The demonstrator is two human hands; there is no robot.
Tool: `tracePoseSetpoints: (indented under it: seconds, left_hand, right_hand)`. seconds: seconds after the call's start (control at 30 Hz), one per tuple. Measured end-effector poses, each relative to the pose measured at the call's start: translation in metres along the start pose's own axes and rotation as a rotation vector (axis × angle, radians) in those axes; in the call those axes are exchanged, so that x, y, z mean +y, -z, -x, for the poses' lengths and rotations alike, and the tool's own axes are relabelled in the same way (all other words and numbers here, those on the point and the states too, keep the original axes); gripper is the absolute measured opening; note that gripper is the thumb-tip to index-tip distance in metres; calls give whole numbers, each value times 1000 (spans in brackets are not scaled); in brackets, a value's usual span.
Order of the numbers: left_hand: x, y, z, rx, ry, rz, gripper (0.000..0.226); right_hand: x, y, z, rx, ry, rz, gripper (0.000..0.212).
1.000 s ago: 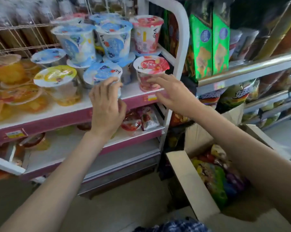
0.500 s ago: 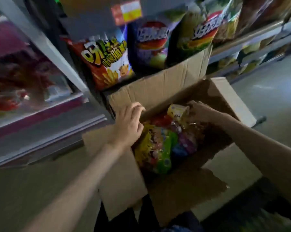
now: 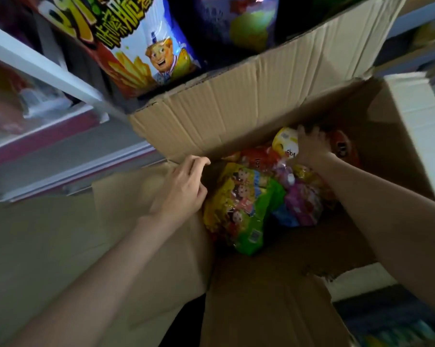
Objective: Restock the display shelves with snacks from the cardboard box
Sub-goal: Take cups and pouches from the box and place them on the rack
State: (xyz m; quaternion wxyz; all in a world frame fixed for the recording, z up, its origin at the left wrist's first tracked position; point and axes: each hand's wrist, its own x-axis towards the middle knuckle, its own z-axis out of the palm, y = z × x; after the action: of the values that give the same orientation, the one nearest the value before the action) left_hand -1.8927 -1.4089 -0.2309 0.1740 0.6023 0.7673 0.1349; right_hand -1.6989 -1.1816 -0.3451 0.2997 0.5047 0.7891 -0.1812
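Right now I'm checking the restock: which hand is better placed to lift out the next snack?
The right hand: it is deep in the cardboard box, at the yellow packet. The left hand rests at the box edge.

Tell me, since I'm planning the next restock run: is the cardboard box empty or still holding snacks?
Still holding snacks. The open cardboard box has colourful packets piled inside, with bare cardboard floor visible beside them, so it is only partly full.

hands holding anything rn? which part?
Left hand grips the brown cardboard box's left flap edge. Right hand reaches among the snack packets; a grasp cannot be told.
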Motion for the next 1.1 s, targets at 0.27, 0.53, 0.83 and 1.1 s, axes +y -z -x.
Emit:
tracePoseSetpoints:
  seconds: [0.27,0.53,0.83,1.1]
  left_hand:
    - [33,9,-15,-90,-36,83,55]
    - [62,46,-6,-75,-340,18,95]
    - [23,139,43,230,-191,341,84]
    - [-83,260,114,466,-248,255,76]
  right_hand:
    - [3,49,47,-279,51,-650,99]
    - [2,151,161,-680,451,-642,68]
    - [-80,188,268,-320,529,-905,64]
    - [-263,219,364,397,683,-570,100]
